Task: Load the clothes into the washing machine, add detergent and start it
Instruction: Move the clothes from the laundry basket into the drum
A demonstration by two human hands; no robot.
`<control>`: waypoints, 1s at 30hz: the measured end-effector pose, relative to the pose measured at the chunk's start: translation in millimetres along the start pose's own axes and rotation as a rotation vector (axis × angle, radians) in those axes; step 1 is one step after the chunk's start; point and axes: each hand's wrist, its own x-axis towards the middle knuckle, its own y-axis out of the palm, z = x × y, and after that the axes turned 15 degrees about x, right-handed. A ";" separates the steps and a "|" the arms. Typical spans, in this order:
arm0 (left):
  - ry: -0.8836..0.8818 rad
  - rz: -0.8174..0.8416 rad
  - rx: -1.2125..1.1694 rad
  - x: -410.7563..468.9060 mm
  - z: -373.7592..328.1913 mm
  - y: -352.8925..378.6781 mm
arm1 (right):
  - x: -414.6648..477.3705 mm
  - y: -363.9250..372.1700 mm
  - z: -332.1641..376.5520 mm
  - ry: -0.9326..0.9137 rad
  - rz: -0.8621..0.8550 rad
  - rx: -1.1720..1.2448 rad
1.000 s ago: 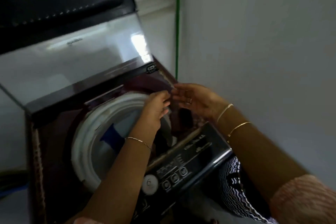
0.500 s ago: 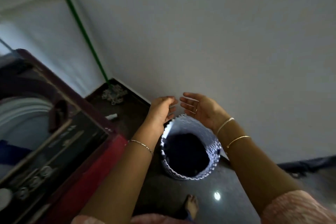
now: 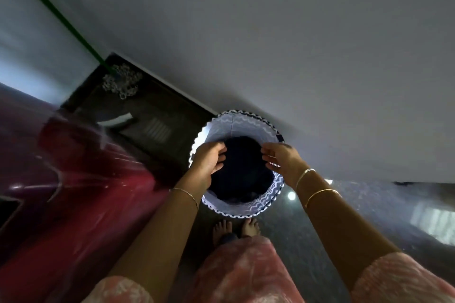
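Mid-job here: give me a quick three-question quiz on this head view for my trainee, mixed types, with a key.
1. True or false: the laundry basket is empty.
2. The left hand and right hand are: A) at the basket's mouth, by the dark clothes; B) on a detergent bottle; C) hanging at the person's sides.
3. Fill in: the washing machine stands on the person's ___ side.
Key: 1 false; 2 A; 3 left.

Mouth of the basket point(image 3: 246, 123) is wide open from above, so going straight down is easy. The washing machine point(image 3: 81, 174) sits close on its left, and the wall point(image 3: 295, 44) is right behind it.
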 end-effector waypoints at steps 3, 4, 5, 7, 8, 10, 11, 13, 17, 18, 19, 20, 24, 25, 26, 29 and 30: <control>-0.075 0.005 0.040 68.1 29.1 17.8 | 70.1 0.7 -37.5 0.030 -0.071 -0.102; -0.092 0.001 0.058 92.3 40.0 24.5 | 95.4 0.8 -50.0 0.026 -0.087 -0.148; -0.100 -0.009 0.083 116.9 51.2 31.7 | 120.9 1.0 -62.0 0.017 -0.085 -0.205; -0.134 -0.007 0.158 162.6 75.6 47.0 | 168.5 3.0 -87.1 0.001 -0.063 -0.313; -0.142 -0.003 0.206 184.2 88.3 55.3 | 189.0 5.1 -99.6 -0.002 -0.066 -0.355; -0.152 -0.043 0.260 224.2 113.5 70.0 | 227.1 11.3 -124.2 -0.019 -0.051 -0.439; -0.180 -0.081 0.291 237.5 120.7 75.3 | 243.5 14.6 -135.2 -0.040 -0.029 -0.498; -0.233 -0.150 0.349 258.8 127.8 84.9 | 268.4 20.1 -152.8 -0.129 0.014 -0.641; -0.376 -0.280 0.366 290.8 138.5 96.4 | 290.9 31.4 -173.6 -0.381 -0.015 -1.056; -0.407 -0.320 0.391 295.7 142.1 95.7 | 292.1 33.8 -176.5 -0.442 -0.042 -1.142; -0.426 -0.344 0.409 297.1 144.8 93.9 | 293.1 35.7 -178.8 -0.493 -0.059 -1.220; -0.433 -0.357 0.414 297.9 148.0 91.2 | 293.4 37.1 -180.4 -0.531 -0.061 -1.282; -0.440 -0.393 0.395 299.3 157.5 77.3 | 295.0 38.9 -180.9 -0.533 -0.043 -1.251; -0.454 -0.397 0.368 297.9 158.2 75.5 | 293.4 38.4 -178.5 -0.509 -0.055 -1.155; -0.468 -0.396 0.327 295.3 159.0 74.4 | 290.4 38.1 -175.2 -0.468 -0.075 -1.026; -0.470 -0.367 0.162 278.7 164.1 76.9 | 274.6 35.4 -168.4 -0.317 -0.120 -0.610; -0.453 -0.370 0.120 272.7 168.8 78.6 | 265.4 34.0 -166.8 -0.275 -0.125 -0.497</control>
